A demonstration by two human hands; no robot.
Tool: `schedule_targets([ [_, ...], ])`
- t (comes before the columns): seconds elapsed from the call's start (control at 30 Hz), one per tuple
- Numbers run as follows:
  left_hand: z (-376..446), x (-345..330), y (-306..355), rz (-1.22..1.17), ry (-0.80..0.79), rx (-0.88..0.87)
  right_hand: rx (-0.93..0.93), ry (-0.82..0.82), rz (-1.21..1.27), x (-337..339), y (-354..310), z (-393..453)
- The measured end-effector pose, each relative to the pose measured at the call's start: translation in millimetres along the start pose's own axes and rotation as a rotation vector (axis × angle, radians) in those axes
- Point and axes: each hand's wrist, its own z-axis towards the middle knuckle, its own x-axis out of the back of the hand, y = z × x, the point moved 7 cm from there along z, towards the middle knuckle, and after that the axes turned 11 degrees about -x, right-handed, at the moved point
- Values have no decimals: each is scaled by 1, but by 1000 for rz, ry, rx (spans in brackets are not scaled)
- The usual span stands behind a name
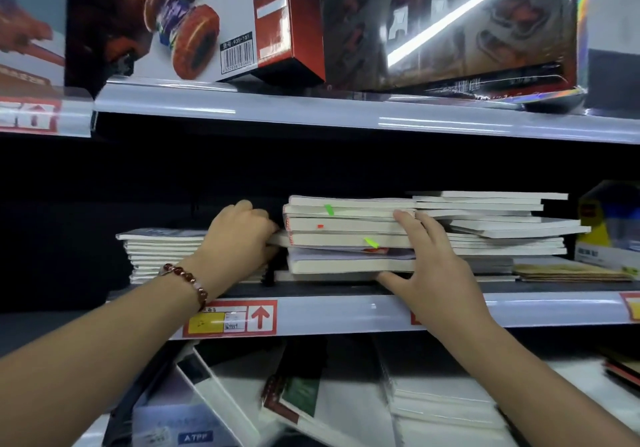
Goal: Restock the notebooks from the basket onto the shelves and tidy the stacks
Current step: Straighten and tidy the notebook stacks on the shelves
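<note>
A middle stack of white-edged notebooks [346, 235] with green and red tabs lies on the middle shelf [346, 315]. My left hand [239, 235], with a bead bracelet on its wrist, has its fingers curled round the stack's left end. Over at the right end, my right hand [429, 266] lies against the stack with straight fingers and its thumb under the lowest books. To the left stands a lower stack of notebooks [162, 256]. A taller, uneven stack [498, 225] stands to the right. The basket is not in view.
Large toy boxes [433, 24] fill the upper shelf. A yellow and blue box [606, 232] stands at the far right of the middle shelf, flat tan pads [571, 272] beside it. More notebooks [433, 401] lie tilted on the lower shelf. A red price tag [230, 318] marks the shelf edge.
</note>
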Motion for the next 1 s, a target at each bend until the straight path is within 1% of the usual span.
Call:
schedule_targets([
  [0.1, -10, 7, 0, -108, 172, -11, -3, 24, -8, 3, -3, -2],
  [0.2, -23, 14, -2, -216, 254, 21, -43, 22, -42, 9, -4, -1],
  [0.27, -33, 20, -3, -316, 305, 82, -51, 15, -89, 14, -7, -2],
  [0.43, -45, 22, 3, -504, 287, 248, -44, 35, -172, 20, -15, -4],
  [0.5, -49, 22, 1, -656, 250, 348, -45, 48, -193, 19, -14, -3],
  [0.53, -53, 21, 1, -782, 207, 393, -41, 48, -189, 16, -12, -2],
  [0.6, -60, 16, 14, -1074, 39, 433, -28, 7, -79, 8, -7, -1],
  [0.63, -63, 16, 26, -1139, -58, 410, -39, -35, 33, 5, -3, 0],
  [0.67, -65, 15, 37, -1138, -124, 383, -66, -97, 166, 2, 0, -1],
  [0.7, -64, 14, 46, -1097, -136, 367, -99, -168, 296, 0, 2, -2],
  [0.77, -59, 8, 53, -996, -57, 370, -137, -264, 495, -4, 5, -7],
  [0.8, -56, 7, 54, -967, 0, 390, -148, -279, 567, -5, 7, -8],
  [0.87, -54, 10, 53, -956, 81, 447, -171, -262, 666, -5, 12, -8],
  [1.0, -52, 10, 43, -1006, 124, 499, -201, -176, 721, -3, 21, -5],
])
